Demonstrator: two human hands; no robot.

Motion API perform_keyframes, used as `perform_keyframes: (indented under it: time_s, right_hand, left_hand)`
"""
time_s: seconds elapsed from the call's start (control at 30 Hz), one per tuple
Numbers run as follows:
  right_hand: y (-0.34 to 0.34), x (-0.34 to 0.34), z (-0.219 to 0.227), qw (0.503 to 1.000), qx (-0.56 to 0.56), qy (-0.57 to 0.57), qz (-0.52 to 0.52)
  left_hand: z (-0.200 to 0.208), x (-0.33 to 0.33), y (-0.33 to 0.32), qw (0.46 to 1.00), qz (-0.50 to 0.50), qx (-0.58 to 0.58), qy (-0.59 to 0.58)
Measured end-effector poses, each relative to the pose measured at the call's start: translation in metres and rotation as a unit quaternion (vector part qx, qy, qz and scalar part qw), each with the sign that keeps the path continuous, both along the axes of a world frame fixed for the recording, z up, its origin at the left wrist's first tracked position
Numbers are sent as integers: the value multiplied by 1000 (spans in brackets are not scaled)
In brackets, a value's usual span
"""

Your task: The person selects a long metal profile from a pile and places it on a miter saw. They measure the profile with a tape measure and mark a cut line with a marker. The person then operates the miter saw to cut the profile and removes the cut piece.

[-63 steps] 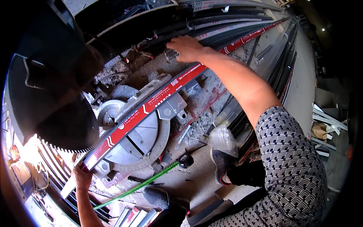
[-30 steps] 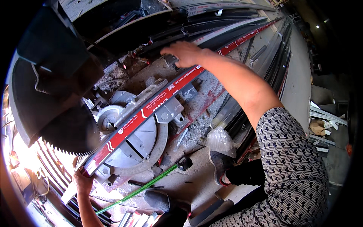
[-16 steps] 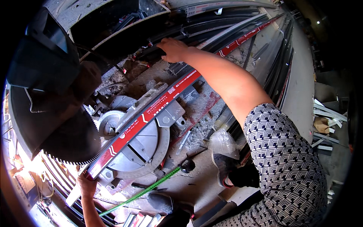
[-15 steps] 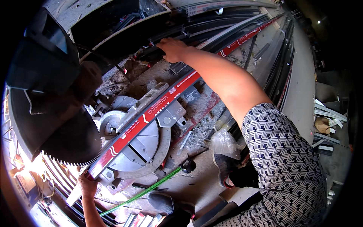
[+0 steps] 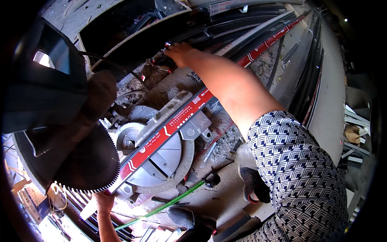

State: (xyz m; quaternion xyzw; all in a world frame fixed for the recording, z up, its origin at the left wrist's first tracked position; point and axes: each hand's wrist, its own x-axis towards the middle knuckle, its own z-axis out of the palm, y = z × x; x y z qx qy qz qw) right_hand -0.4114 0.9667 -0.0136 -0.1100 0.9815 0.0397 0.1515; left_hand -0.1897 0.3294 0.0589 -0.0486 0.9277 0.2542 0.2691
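A long profile covered in red protective film (image 5: 161, 136) lies diagonally across the round base of a mitre saw (image 5: 165, 155), along its fence. My left hand (image 5: 104, 201) is closed around the profile's near end, just below the toothed saw blade (image 5: 90, 159). The blade stands beside the profile and does not touch it. My right arm reaches over the profile. At its end my right hand (image 5: 179, 54) is beyond the fence with fingers curled, by a small item with reddish and pale spots at the fingertips, too small to name.
A dark open bin (image 5: 133, 38) stands at the far left. Long dark profiles (image 5: 306, 76) lie bundled toward the far right. A green tape measure strip (image 5: 165, 207) crosses the floor near my feet. Scrap pieces (image 5: 356, 125) are piled at the right edge.
The view has shifted, so the saw and profile sit further right and slightly lower. My right hand has moved left relative to the bin, fingertips now at a small item. My left hand still holds the profile.
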Motion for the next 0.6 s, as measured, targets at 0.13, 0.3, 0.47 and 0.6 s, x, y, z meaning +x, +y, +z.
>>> perform_keyframes:
  time_s: [0.13, 0.3, 0.47, 0.6]
  right_hand:
    - [3, -8, -5, 1000, -16, 6, 18]
    - [3, -14, -3, 998, -45, -51, -11]
    - [5, -15, 18, 998, -40, -28, 46]
    - [16, -19, 20, 997, -48, -26, 60]
  left_hand:
    - [-5, 2, -7, 998, -5, 55, 13]
    - [12, 0, 19, 999, -24, 11, 46]
    - [18, -1, 21, 992, -72, -11, 103]
    - [13, -4, 19, 991, -84, -12, 99]
